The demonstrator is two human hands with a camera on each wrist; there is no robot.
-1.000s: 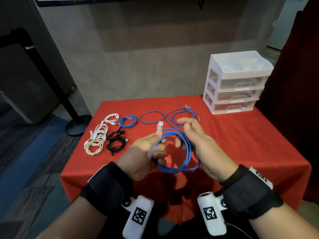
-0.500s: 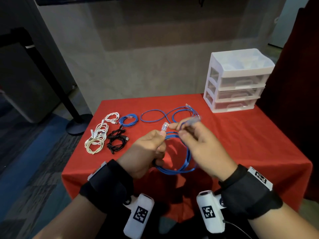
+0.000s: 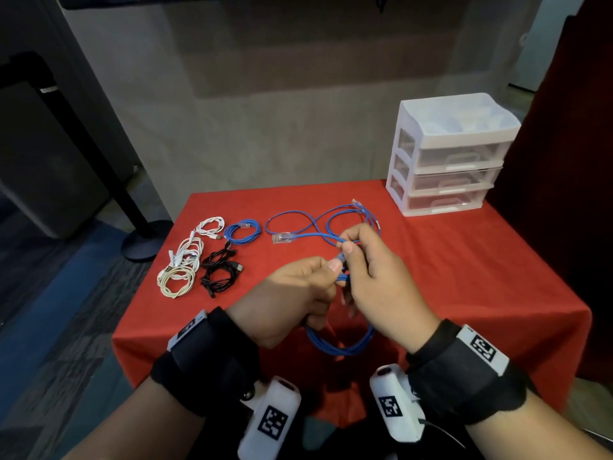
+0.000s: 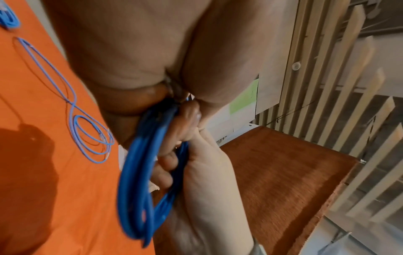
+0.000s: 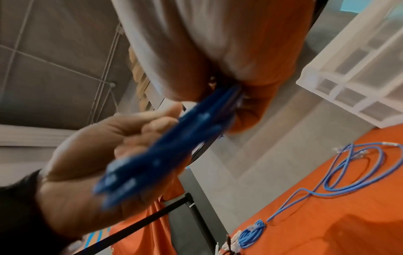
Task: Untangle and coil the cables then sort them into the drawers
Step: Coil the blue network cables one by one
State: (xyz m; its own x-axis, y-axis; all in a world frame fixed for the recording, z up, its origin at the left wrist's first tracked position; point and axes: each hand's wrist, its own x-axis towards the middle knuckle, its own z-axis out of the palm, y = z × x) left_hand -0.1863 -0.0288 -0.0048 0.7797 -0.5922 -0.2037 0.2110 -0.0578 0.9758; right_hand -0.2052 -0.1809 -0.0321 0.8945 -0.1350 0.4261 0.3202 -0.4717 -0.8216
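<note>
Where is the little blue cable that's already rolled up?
In the head view the small coiled blue cable lies on the red tablecloth at the far left, between the white cables and the loose blue cable.

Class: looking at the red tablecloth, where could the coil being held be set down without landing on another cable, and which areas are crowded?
Free: the right part of the red tablecloth, between the drawer unit and the near edge. Crowded: the far left, with white cables, black cables and a small blue coil, and the middle, with the loose blue cable.
</note>
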